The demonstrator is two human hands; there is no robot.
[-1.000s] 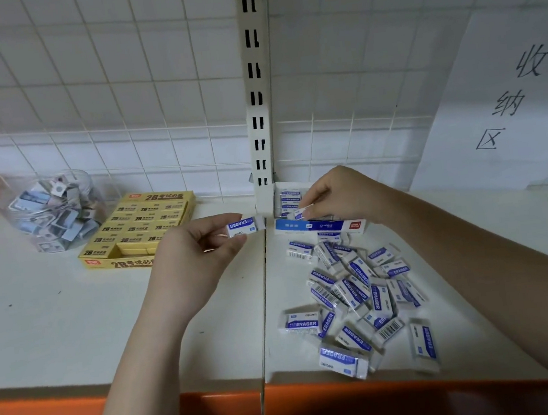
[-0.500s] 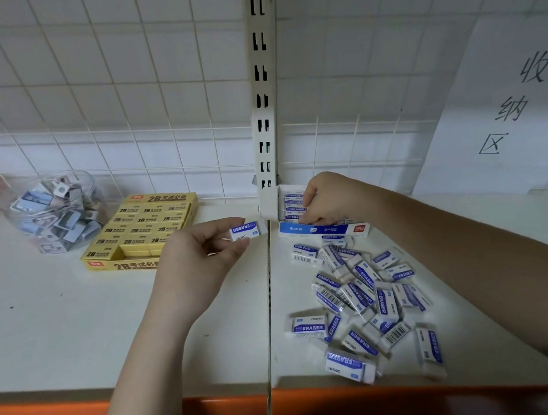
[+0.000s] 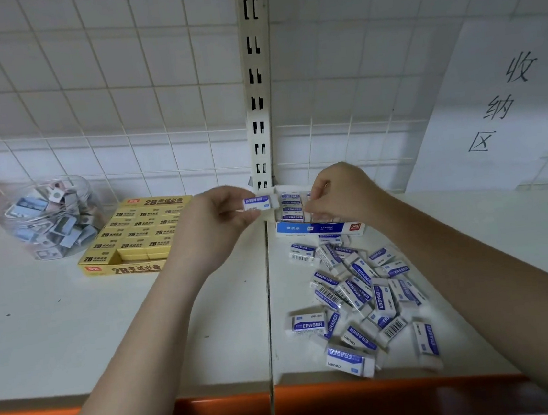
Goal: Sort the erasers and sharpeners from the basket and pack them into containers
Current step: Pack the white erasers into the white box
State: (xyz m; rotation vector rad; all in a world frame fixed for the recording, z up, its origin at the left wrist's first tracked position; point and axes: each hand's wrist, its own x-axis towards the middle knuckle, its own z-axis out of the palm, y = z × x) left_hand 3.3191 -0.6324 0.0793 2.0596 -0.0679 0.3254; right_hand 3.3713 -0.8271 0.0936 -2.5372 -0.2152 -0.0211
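While pinching eraser (image 3: 257, 202), left hand (image 3: 215, 225) raised.

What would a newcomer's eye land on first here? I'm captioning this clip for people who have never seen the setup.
Probably the heap of loose blue-and-white erasers on the right part of the shelf. Next, the two hands behind it: the left hand pinches one eraser, the right hand reaches into the blue-fronted box. At far left stand a yellow tray and a clear tub.

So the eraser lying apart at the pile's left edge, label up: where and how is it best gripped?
Probably pinch that eraser across its two long sides at mid-length, coming from straight above. It lies flat, label up, with bare shelf along its near side, though neighbours crowd its right end.
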